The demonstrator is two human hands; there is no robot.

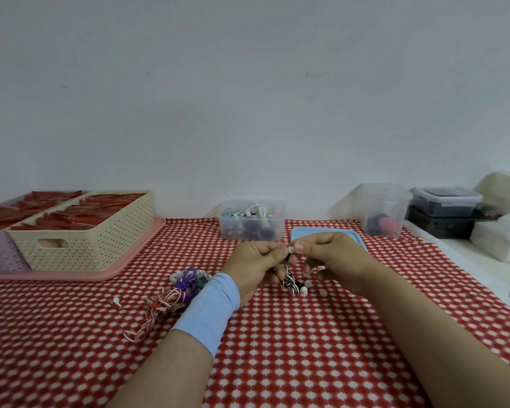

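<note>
We find the left hand [256,260] closed, its fingers curled round the upper end of a striped earphone [290,282]. The black-and-white cable hangs below the palm, and its other bud rests on the tabletop [306,348]. The right hand [333,257] meets it thumb to thumb and pinches a white ear tip [291,248] between thumb and forefinger, with the lower fingers loosely spread. Both hands are raised just above the cloth, in front of a blue lid [301,234].

We judge the step in hand to be seating the tip on the bud. The next move calls for a steady left grip and a straight push from the right. Whether the tip is already seated we cannot tell.

Spare tips [324,293] lie just beneath the right hand. A heap of coiled earphones [183,285] sits beside the left wrist. Behind the hands stands a clear tub [251,220] of mixed earphones. A cream basket [86,231] of red items sits on a pink tray [136,254] at far left, and a clear container [384,210] and dark lidded boxes [446,201] stand at right. The cloth is a red-and-white check, set against a plain pale wall [248,83].
</note>
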